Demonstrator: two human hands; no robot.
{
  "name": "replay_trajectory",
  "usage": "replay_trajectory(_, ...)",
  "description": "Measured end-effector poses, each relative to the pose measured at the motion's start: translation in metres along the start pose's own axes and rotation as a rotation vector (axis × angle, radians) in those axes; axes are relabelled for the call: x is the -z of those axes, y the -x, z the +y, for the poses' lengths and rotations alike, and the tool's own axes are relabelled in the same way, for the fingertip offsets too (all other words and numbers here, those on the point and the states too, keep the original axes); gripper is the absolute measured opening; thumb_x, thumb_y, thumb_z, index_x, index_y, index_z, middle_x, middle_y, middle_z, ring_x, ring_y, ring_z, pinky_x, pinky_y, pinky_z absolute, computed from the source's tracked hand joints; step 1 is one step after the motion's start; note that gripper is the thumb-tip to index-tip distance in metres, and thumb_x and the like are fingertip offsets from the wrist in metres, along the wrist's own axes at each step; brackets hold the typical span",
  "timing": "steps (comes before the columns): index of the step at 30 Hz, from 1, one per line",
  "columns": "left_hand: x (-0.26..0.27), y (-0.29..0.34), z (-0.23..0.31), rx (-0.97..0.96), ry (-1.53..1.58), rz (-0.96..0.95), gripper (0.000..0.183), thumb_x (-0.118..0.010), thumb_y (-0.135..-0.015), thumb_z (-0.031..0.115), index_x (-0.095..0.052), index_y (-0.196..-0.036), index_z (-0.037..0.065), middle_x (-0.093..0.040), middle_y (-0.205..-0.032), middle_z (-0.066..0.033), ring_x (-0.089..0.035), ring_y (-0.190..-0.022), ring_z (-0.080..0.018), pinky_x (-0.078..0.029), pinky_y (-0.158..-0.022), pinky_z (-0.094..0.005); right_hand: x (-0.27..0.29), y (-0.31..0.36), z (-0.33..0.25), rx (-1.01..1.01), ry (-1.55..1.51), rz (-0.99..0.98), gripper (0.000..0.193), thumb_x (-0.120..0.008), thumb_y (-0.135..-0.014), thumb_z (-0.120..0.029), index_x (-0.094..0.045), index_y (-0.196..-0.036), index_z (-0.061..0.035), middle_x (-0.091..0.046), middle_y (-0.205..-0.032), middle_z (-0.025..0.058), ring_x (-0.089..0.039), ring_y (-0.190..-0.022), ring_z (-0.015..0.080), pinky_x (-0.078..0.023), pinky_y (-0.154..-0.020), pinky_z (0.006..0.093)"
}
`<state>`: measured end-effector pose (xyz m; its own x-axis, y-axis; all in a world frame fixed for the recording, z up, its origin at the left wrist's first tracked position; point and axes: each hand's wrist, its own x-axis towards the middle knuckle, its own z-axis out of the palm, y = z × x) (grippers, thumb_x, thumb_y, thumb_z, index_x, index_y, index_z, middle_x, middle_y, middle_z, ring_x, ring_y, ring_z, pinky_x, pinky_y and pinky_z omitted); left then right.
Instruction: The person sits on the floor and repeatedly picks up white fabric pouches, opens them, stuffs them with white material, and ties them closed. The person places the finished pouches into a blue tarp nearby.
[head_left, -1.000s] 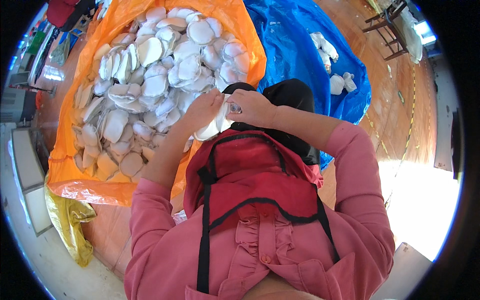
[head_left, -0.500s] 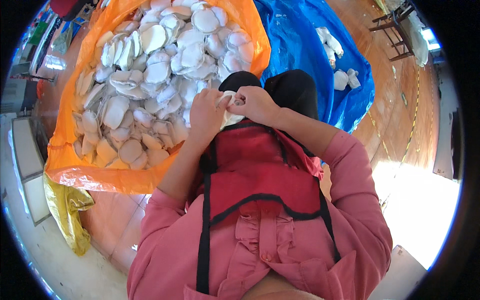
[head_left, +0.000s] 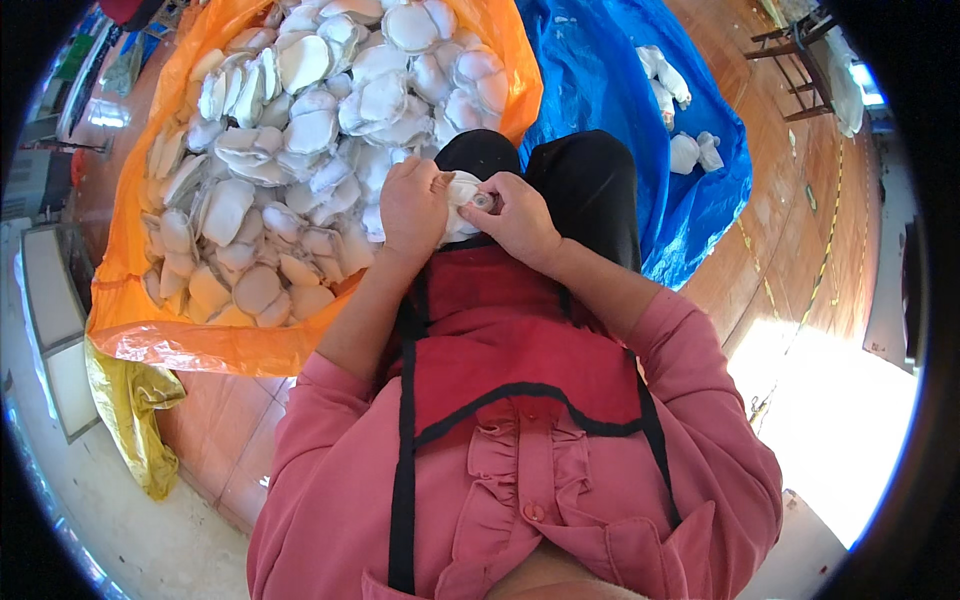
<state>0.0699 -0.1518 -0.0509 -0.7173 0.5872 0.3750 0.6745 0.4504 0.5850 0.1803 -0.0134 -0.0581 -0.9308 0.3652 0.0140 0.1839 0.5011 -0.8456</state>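
Wider apart now, mid-frame: left hand (head_left: 414,208) pinches the white pad (head_left: 461,190), right hand (head_left: 524,217) a small round piece (head_left: 483,202), two-handed working, seemingly calling for steady fingertips

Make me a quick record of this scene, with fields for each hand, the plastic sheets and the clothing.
Left hand: grips a soft white piece above the lap
Right hand: pinches a small round object at the piece's right side
Orange sheet: holds a heap of rounded white pads
Blue sheet: a few white bundles
Clothing: pink shirt, red apron with black trim
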Motion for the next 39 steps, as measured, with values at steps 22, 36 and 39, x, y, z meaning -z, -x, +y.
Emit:
replay_trajectory(22, -0.015, -0.012, -0.033, 0.387, -0.010, -0.283, 0.026, -0.068, -0.088, 0.025, -0.059, -0.083, 0.001, -0.062, -0.082, -0.0192, -0.060, -0.080, -0.0408, -0.045, -0.069, -0.0492, -0.025, 0.006, 0.003, -0.051, -0.073, 0.197, 0.039, -0.083, -0.075, -0.027, -0.057, -0.089, -0.0020, -0.061, -0.082, 0.0141, -0.063, -0.070, 0.0294, -0.051, -0.063, 0.0383)
replay_trajectory(36, -0.002, -0.018, -0.025, 0.520, 0.014, -0.365, 0.031, -0.062, -0.091, 0.033, -0.062, -0.088, 0.002, -0.066, -0.091, -0.0188, -0.063, -0.089, -0.0381, -0.047, -0.076, -0.0479, -0.027, 0.006, -0.001, 0.182, -0.068, 0.197, 0.026, -0.077, -0.082, -0.016, -0.071, -0.107, -0.0110, -0.055, -0.080, 0.0095, -0.060, -0.067, 0.0228, -0.050, -0.061, 0.0335)
replay_trajectory(39, 0.001, -0.020, -0.020, 0.546, 0.005, -0.371, 0.031, -0.062, -0.091, 0.033, -0.063, -0.088, 0.002, -0.066, -0.092, -0.0190, -0.063, -0.090, -0.0380, -0.047, -0.076, -0.0479, -0.026, 0.006, 0.000, 0.209, -0.044, 0.176, 0.028, -0.075, -0.085, -0.018, -0.071, -0.112, -0.0123, -0.054, -0.081, 0.0095, -0.059, -0.066, 0.0222, -0.049, -0.060, 0.0326)
